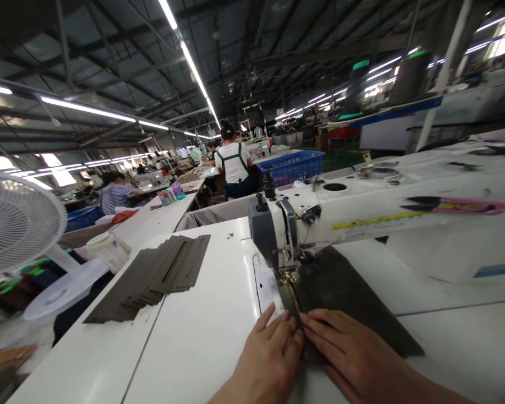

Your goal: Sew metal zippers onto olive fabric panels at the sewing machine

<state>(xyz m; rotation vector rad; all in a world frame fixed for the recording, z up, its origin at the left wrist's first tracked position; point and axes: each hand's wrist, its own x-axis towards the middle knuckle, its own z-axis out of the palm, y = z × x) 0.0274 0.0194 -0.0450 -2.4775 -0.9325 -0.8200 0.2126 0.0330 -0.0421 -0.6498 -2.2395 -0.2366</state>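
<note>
A dark olive fabric piece (349, 292) lies on the white sewing table, partly under the needle area of a white sewing machine (362, 202). A thin gold strip (293, 295), perhaps a zipper, runs from the presser foot toward my fingers. My left hand (271, 353) rests at the fabric's left edge, fingertips down and slightly bent, one finger apart from the others. My right hand (353, 345) lies flat on the fabric just right of the strip, fingers stretched forward. The fingertips of both hands nearly meet in front of the needle.
A fanned stack of olive fabric pieces (164, 269) lies on the table's left part. A white fan (50, 252) stands at the far left. Pink-handled snips (467, 206) rest on the machine arm. Beyond are a blue crate (294, 167) and people seated at other tables.
</note>
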